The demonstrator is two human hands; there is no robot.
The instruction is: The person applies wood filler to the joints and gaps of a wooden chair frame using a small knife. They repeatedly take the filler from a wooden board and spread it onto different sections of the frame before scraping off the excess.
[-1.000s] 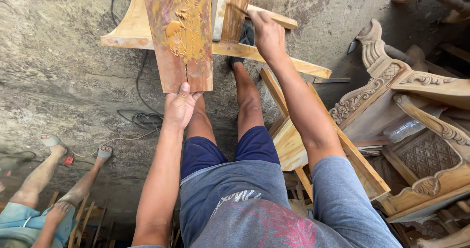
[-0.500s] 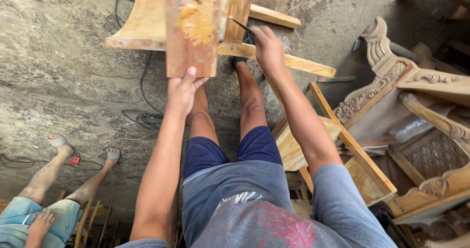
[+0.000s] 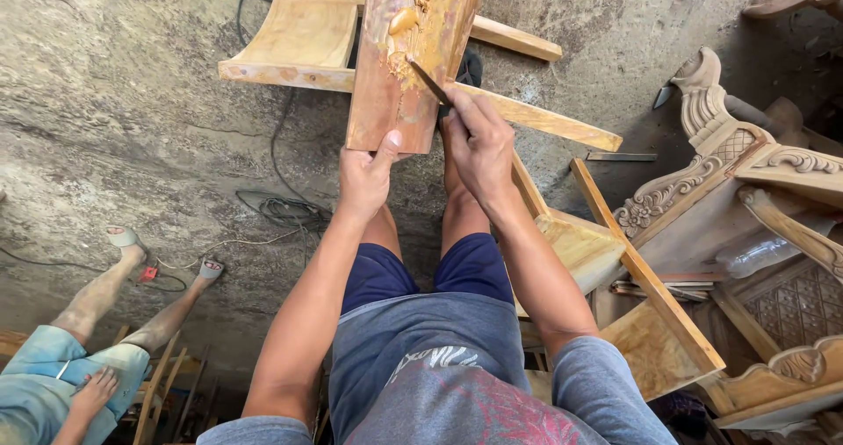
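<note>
Left hand: your left hand (image 3: 367, 175) is gripping the near end of the flat reddish-brown wooden board (image 3: 413, 54); your thumb is lying on top and your fingers are curling under the edge.
Right hand: your right hand (image 3: 479, 142) is closing around the thin dark flat blade (image 3: 430, 82); the blade tip is touching the board just below the paste.
Board: the board is tilting up and away from you, above your knees; it is resting over the pale wooden chair frame (image 3: 303, 41) lying on the grey concrete floor (image 3: 132, 103).
Paste: a lump of yellow-orange putty (image 3: 406, 19) is sitting on the upper part of the board; some is smearing down the middle.
Done so far: I think part of the middle is getting covered.
Left to do: the near end and the edges are looking bare, so I think most of the spreading is waiting.
Nearby: another person's legs (image 3: 132, 296) are stretching out on your left; carved wooden furniture pieces (image 3: 746, 182) are standing on your right.
</note>
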